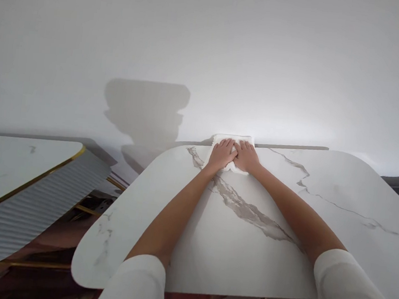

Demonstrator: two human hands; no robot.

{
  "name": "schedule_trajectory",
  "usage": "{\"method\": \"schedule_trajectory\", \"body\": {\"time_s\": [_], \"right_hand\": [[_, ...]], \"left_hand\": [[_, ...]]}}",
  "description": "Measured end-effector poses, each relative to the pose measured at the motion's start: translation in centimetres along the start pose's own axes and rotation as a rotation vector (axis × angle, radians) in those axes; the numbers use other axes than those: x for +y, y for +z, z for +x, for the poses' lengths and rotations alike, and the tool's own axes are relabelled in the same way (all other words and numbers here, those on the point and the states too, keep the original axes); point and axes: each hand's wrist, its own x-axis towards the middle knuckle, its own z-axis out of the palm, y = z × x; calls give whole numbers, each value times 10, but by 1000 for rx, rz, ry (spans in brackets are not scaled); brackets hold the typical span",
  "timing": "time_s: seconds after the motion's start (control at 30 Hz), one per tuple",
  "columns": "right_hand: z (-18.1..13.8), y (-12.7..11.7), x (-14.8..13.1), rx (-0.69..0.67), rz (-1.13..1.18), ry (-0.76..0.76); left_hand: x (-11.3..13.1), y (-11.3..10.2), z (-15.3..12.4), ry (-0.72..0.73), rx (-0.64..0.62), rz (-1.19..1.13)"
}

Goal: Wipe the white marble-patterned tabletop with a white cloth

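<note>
While both arms are spanning the marble-look tabletop [280, 260], my left hand [223, 154] and right hand [247, 158] are resting on a white cloth [234, 137] at the tabletop's far edge. Grip: both palms are facing down, fingers are lying straight and mostly side by side, pointing away from me, inner sides of the hands meeting mid-cloth. Nothing is being pinched that I'm seeing; fabric is lying under the hands. How hard I'm pressing: not able to tell.

Cloth is covering a small patch at the tabletop's back, wall [231, 53] rising right behind. Not able to tell if the cloth is touching it. A grey vein [249, 214] is running from beside the cloth across the tabletop's middle, passing between my forearms.

Status, my judgement: work is looking under way, not finished. Done: cloth is sitting in place, both hands are on it, far edge is being reached. Left: cloth is still lying on the tabletop, hands aren't off it. No streaks or marks are showing, so which patches are counting as covered, I'm not able to say.

Left of the tabletop, a second table [20, 161] with a ribbed side [46, 209] is standing apart; no hand of mine is touching it.
</note>
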Motion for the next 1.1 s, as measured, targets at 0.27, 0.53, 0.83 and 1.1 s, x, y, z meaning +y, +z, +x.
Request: {"method": "schedule_trajectory", "body": {"time_s": [0.27, 0.53, 0.83, 1.1], "right_hand": [[-11, -8, 1, -8, -32, 19], [-33, -15, -8, -29, -37, 7], [-82, -25, -34, -6, -19, 2], [-146, -37, -74, 30, 40, -6]], "left_hand": [[10, -6, -5, 17, -22, -24], [16, -11, -30, 18, -58, -15], [25, -22, -81, 73, -33, -6], [38, -45, -154, 79, -61, 11]]}}
